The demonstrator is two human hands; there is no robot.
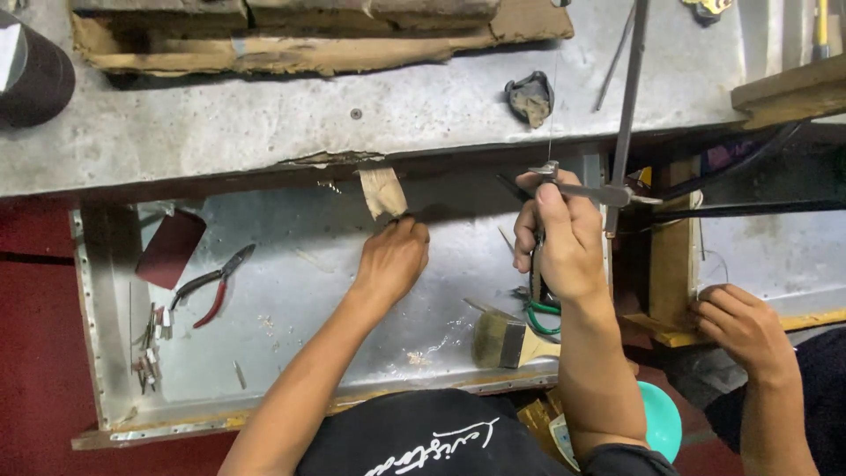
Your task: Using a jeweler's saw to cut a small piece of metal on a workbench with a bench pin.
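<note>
Far left: dark round cylinder [31, 75], matte, cut off by the frame edge. Beside it along the far edge, torn brown cardboard [291, 48] under rough blocks, on a scuffed grey metal bench top [220, 132]. Near left, below the bench lip: shallow dull metal tray [97, 353] with riveted rim, scratched and dusty. In the tray: dark red flat pad [170, 249], red-handled pliers [211, 286] lying open, small metal bits [150, 348] clustered at the left wall.

Centre: small pale wooden peg [382, 191], wedge-shaped and worn, jutting from the bench edge toward the near side. Left hand [392, 260] just below it, fingers curled together at the peg's tip, pinching something too small to make out. Crumpled dark rag [530, 97] on the bench, farther back.

Right of centre: right hand [564, 238] closed tight around the handle of a slim metal saw frame [627, 106], frame rising toward the far side, thin blade wire barely visible. Under that hand, flat bristle brush [507, 339] with wooden handle, green loop handles [542, 317] beside it. Teal round dish [663, 421] near the forearm.

Far right: another person's hand [745, 326], loosely curled, resting by a yellow-edged wooden post [674, 256].
</note>
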